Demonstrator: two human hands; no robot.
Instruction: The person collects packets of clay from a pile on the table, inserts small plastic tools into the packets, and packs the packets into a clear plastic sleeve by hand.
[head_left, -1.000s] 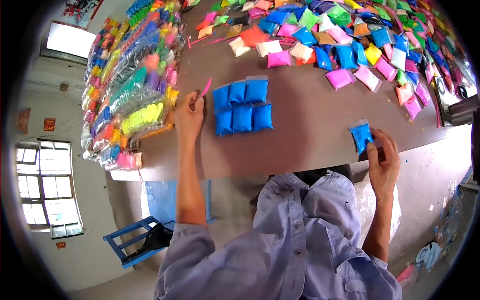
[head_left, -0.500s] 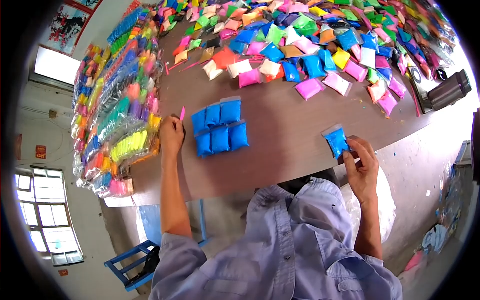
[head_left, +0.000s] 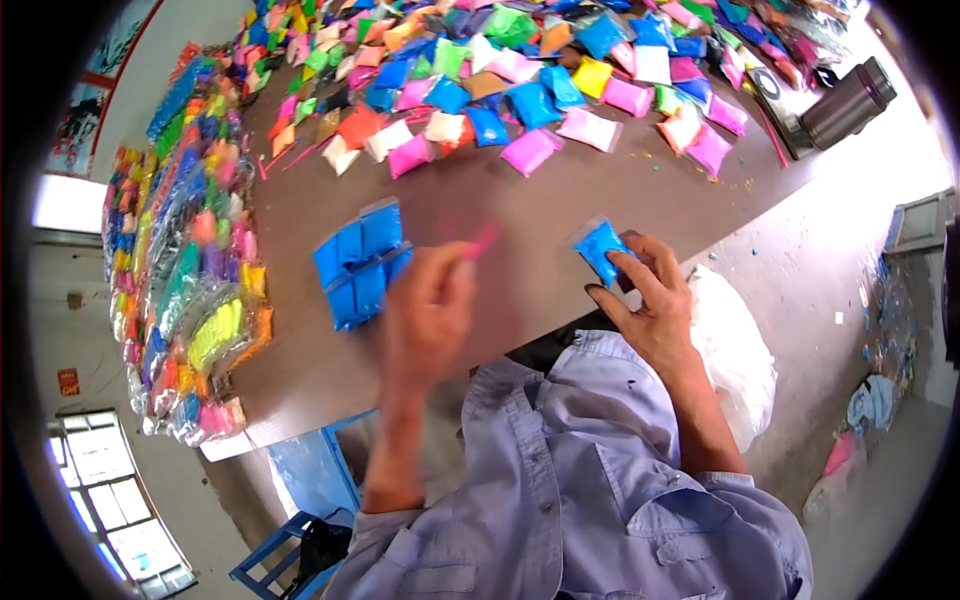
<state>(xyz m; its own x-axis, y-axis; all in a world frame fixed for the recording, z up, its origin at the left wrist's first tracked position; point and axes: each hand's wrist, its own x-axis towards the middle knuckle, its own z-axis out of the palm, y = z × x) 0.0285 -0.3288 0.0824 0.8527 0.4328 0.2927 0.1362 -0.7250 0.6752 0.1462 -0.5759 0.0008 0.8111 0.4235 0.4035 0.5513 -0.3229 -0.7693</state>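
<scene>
At the desk's [head_left: 520, 205] left side, clear bags [head_left: 205, 260] of coloured packets lay heaped, too overlapped to count; next to them, what looked like six blue packets [head_left: 365, 275] were already set in two rows, partly behind the left hand [head_left: 430, 305], blurred but seemingly closed on one pink stick [head_left: 483, 240]. Along the back spread an uncountable loose pile [head_left: 490, 84], not in rows, while the right hand [head_left: 652, 300] pinched a seventh blue packet [head_left: 598, 248] near the front edge, apart from the six, with one flask [head_left: 848, 103] farther right.
</scene>
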